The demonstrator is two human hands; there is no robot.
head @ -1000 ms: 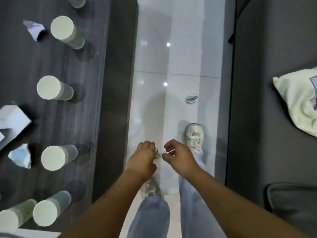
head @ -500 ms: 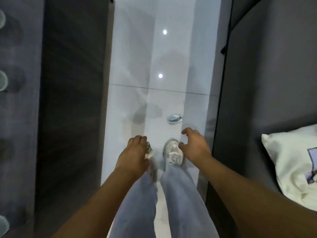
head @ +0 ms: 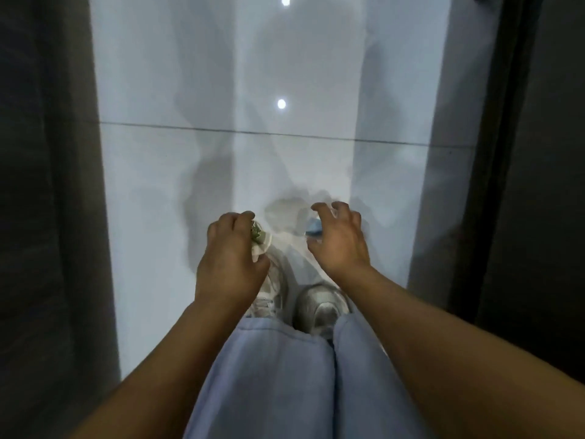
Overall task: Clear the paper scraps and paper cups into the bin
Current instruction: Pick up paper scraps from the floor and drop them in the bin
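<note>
While the person is bending over the glossy white floor (head: 190, 153), both hands are reaching down in front of the knees. The left hand (head: 232, 264) is gripping a crumpled paper scrap (head: 260, 240), white with green print, its fingers curling tightly round the wad so that only one end is sticking out towards the right. The right hand (head: 340, 239) is hovering with its fingers spread and hooked like a claw over a small blue-and-white paper scrap (head: 313, 230) that is lying on the floor; the thumb and fingertips are sitting on either side of it, but whether they are touching it I cannot tell, as the hand is covering most of it. Two pale sneakers (head: 319, 307) are standing side by side just below the hands, partly hidden by light blue trousers (head: 278, 381). Two round ceiling lights are reflecting in the tiles further up, and a grout line is running across the floor between them and the hands. Dark furniture (head: 47, 217) is flanking the floor strip on the left and another dark surface is rising on the right.
</note>
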